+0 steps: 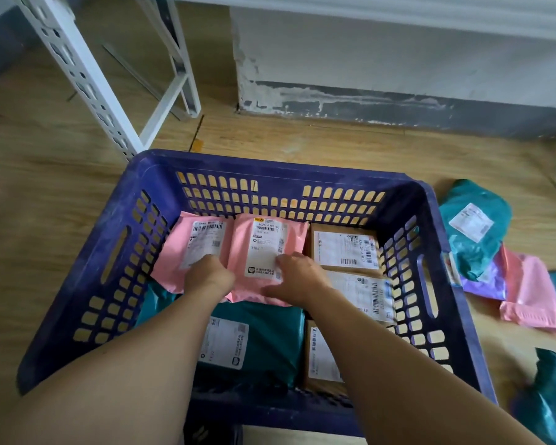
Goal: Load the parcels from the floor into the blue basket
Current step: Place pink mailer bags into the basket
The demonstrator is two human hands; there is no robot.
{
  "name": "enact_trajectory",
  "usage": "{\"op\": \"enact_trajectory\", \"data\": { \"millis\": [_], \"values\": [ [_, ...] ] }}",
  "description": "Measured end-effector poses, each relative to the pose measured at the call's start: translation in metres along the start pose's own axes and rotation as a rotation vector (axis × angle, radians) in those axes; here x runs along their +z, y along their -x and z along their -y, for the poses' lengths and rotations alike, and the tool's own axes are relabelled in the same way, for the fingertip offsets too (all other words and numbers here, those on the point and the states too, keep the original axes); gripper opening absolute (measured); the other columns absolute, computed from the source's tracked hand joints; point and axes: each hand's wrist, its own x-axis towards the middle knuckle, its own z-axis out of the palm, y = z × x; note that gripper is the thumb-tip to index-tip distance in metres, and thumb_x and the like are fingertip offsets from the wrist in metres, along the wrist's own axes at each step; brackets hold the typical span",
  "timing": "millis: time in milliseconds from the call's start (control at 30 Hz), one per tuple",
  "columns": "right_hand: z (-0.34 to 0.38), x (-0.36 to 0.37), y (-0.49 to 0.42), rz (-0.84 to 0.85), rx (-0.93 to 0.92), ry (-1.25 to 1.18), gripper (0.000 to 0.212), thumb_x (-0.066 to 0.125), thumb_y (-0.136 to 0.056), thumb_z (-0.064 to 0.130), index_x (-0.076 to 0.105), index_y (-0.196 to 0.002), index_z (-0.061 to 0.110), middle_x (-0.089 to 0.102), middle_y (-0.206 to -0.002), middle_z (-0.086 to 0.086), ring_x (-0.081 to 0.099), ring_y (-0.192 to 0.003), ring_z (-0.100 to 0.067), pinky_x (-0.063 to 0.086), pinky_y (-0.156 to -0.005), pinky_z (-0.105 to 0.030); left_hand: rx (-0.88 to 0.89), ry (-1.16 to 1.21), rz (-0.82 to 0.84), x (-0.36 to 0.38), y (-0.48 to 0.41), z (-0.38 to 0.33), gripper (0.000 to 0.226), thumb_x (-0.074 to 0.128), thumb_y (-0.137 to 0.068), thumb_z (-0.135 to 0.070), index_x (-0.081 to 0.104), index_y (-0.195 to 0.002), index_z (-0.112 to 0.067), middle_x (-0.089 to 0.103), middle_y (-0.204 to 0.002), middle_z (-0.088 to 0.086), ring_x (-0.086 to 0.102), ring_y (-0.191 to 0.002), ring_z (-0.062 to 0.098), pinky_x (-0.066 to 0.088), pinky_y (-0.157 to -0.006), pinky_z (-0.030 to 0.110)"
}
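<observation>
Left hand: knuckles up, fingers curled down at the seam between two pink bags. Fingertips are hidden, so I cannot tell whether it grips.

Right hand: bent fingers on the label of the right pink bag, thumb splayed across its near part. I cannot tell grip from press.

Both pink bags are smooth, glossy plastic, flat and soft-edged; the left pink bag lies just beside the right one, against the far wall of the blue basket. Each carries a white label with barcodes. The right one reads "Q303"; the rest is too small to read.

To their right, also inside the basket, three brown cardboard boxes stand in a row, each with a white barcode label. A teal bag, wrinkled plastic with a label, lies nearest the person.

The basket is rigid plastic, rectangular, with slotted walls and handle cut-outs. It sits on a wood-grain floor.

On the floor, right of the basket: a teal parcel, a purple parcel, a pink parcel overlapping, and more teal plastic.

A white perforated metal shelf frame stands beyond.
</observation>
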Motion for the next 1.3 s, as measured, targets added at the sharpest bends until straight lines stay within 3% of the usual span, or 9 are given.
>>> {"op": "enact_trajectory", "data": {
  "millis": [67,167,267,333,467,633,800,933,1300],
  "values": [
    [0.000,0.007,-0.001,0.020,-0.002,0.057,0.066,0.065,-0.078,0.056,0.047,-0.126,0.015,0.055,-0.119,-0.005,0.054,-0.106,-0.022,0.052,-0.087,-0.035,0.080,-0.100,-0.059,-0.001,0.004,0.000,0.031,0.050,-0.087,0.000,0.050,-0.117,-0.006,0.058,-0.110,0.011,0.058,-0.093,0.029,0.050,-0.077,0.036],
    [0.001,0.011,0.000,-0.044,-0.023,0.119,0.078,0.062,-0.076,0.063,0.036,-0.133,0.016,0.047,-0.126,-0.007,0.049,-0.111,-0.025,0.050,-0.087,-0.039,0.338,-0.295,-0.193,0.001,0.009,-0.001,0.061,0.064,-0.082,-0.005,0.037,-0.135,-0.020,0.041,-0.132,0.011,0.049,-0.116,0.027,0.050,-0.085,0.037],
    [0.001,0.005,-0.001,-0.130,-0.058,0.026,0.068,0.052,-0.084,0.062,0.033,-0.138,0.026,0.045,-0.132,-0.004,0.046,-0.118,-0.025,0.049,-0.088,-0.038,0.482,-0.334,-0.185,0.006,0.007,-0.004,0.045,0.054,-0.086,-0.004,0.049,-0.128,-0.019,0.048,-0.124,0.004,0.050,-0.112,0.022,0.045,-0.078,0.033],
    [-0.003,0.002,-0.005,-0.131,-0.082,0.076,0.056,0.049,-0.090,0.054,0.035,-0.139,0.031,0.043,-0.136,-0.003,0.042,-0.123,-0.025,0.046,-0.095,-0.039,0.468,-0.297,-0.109,0.012,0.001,-0.003,0.042,0.049,-0.089,-0.007,0.050,-0.129,-0.021,0.054,-0.121,0.001,0.055,-0.108,0.022,0.045,-0.079,0.033],
    [-0.015,0.010,-0.013,-0.052,-0.094,0.286,0.070,0.059,-0.083,0.055,0.026,-0.142,0.037,0.029,-0.150,-0.005,0.026,-0.138,-0.026,0.025,-0.112,-0.045,0.471,-0.325,0.050,0.018,-0.008,0.002,0.051,0.055,-0.089,-0.016,0.041,-0.138,-0.023,0.047,-0.129,0.000,0.052,-0.115,0.022,0.047,-0.090,0.038],
    [-0.018,0.023,-0.026,-0.035,-0.072,0.306,0.081,0.063,-0.076,0.060,0.022,-0.141,0.034,0.029,-0.149,-0.010,0.017,-0.142,-0.025,0.006,-0.116,-0.050,0.495,-0.363,0.065,0.021,-0.022,0.004,0.075,0.056,-0.085,-0.004,0.029,-0.144,-0.040,0.008,-0.157,-0.006,0.023,-0.139,0.027,0.036,-0.106,0.049],
    [-0.017,0.027,-0.037,-0.021,-0.049,0.301,0.085,0.065,-0.075,0.059,0.019,-0.142,0.034,0.037,-0.144,-0.009,0.019,-0.141,-0.026,0.003,-0.116,-0.051,0.459,-0.346,0.195,0.024,-0.027,0.005,0.083,0.063,-0.086,-0.030,0.009,-0.148,-0.042,-0.002,-0.159,-0.003,0.007,-0.145,0.030,0.018,-0.110,0.066],
    [-0.014,0.029,-0.042,-0.013,-0.032,0.295,0.086,0.066,-0.074,0.058,0.019,-0.142,0.033,0.039,-0.143,-0.008,0.020,-0.141,-0.026,0.000,-0.115,-0.053,0.441,-0.314,0.194,0.028,-0.031,0.003,0.086,0.061,-0.082,-0.053,0.006,-0.148,-0.043,-0.007,-0.159,-0.003,0.001,-0.146,0.029,0.012,-0.107,0.070],
    [-0.015,0.016,-0.032,0.032,-0.073,0.252,0.089,0.060,-0.078,0.061,0.013,-0.148,0.030,0.037,-0.147,-0.008,0.020,-0.142,-0.027,0.003,-0.117,-0.053,0.412,-0.285,0.182,0.028,-0.033,0.003,0.087,0.060,-0.082,-0.055,0.007,-0.148,-0.041,-0.004,-0.159,-0.006,0.000,-0.146,0.026,0.014,-0.108,0.069]
  ]
}}
